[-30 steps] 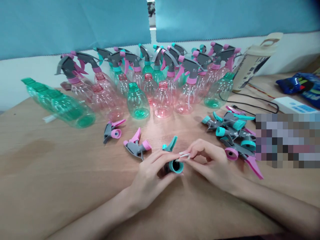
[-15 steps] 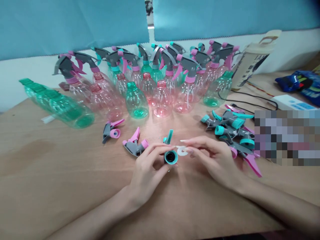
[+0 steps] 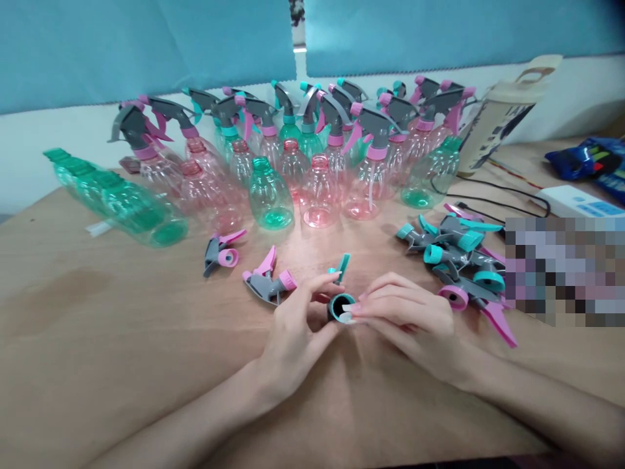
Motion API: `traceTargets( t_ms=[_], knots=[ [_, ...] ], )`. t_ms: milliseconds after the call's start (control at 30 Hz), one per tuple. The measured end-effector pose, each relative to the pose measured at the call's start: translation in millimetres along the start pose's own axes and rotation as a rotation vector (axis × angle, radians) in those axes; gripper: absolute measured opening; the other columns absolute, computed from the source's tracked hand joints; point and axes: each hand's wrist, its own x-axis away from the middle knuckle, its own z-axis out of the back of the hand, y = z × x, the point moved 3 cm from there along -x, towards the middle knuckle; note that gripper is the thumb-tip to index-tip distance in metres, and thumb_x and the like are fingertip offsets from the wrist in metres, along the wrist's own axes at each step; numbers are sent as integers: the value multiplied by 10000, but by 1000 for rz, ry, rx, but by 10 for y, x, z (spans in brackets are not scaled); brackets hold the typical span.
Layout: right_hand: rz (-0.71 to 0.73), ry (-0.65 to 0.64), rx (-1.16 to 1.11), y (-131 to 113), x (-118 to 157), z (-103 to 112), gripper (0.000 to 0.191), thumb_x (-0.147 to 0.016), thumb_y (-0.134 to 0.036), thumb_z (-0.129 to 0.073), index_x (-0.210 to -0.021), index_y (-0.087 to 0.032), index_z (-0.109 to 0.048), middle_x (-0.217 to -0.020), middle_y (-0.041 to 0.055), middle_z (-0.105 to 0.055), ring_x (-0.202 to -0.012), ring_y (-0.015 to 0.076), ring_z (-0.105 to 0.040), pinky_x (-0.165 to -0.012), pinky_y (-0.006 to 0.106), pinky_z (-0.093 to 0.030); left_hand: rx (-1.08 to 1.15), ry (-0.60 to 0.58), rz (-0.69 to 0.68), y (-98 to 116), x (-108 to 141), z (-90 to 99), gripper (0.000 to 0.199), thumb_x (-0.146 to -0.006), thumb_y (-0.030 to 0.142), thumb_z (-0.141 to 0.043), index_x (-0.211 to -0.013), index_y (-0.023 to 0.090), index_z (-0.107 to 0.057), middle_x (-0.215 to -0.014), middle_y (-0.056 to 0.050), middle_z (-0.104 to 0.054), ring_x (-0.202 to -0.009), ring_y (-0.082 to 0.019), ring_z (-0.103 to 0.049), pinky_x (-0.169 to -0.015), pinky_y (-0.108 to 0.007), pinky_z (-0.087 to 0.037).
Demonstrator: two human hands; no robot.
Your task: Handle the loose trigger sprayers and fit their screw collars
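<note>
My left hand is closed around a grey and teal trigger spray head, its open collar turned up toward me. A white washer is pinched by the fingertips of my right hand and sits at the mouth of that collar, partly inside the rim. The fingers hide part of the washer. Beyond my left hand lie two grey and pink spray heads, one close by and one farther left.
Pink and green bottles stand across the back, many topped with spray heads. Loose spray heads are heaped at the right. Green bottles stand at the left. A black cable runs near a beige tumbler.
My right hand has brought the white washer left and down, from beside the collar to its mouth. The left hand still holds the spray head. The whole view has shifted slightly.
</note>
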Motion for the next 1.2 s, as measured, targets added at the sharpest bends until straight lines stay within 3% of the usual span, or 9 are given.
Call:
traceTargets(
  t_ms=[600,833,1000,1200],
  knots=[
    [127,50,145,51,-20,-2,115,-809,-77,-609,-886,-158,-638,-775,52,-632,-754,162,-584,-640,301,-508,38,-17,-8,-18,49,-54,543,-764,55,-641,-1233,222,-425,-1030,-24,-610,-887,-131,-651,-762,-218,-554],
    [89,-93,140,-40,-47,-14,219,-776,-70,-580,-979,-149,-556,-793,58,-659,-757,178,-608,-675,333,-485,-22,-18,-75,0,29,-42,528,-759,37,-615,-1223,202,-425,-1026,-30,-615,-904,-133,-644,-760,-217,-553],
    [6,-143,71,25,-27,-46,395,-748,-59,-553,-1124,-151,-478,-882,31,-654,-760,140,-609,-798,365,-426,-147,27,-149,34,22,-27,502,-753,53,-620,-1204,192,-450,-1004,-26,-628,-796,-113,-645,-708,-207,-553],
    [-10,-189,76,37,-54,-21,433,-732,-64,-565,-1133,-186,-458,-949,15,-630,-880,143,-600,-957,396,-350,-219,33,-202,82,27,1,396,-792,124,-618,-1153,205,-475,-1006,-41,-654,-872,-155,-652,-758,-264,-545]
  ],
)
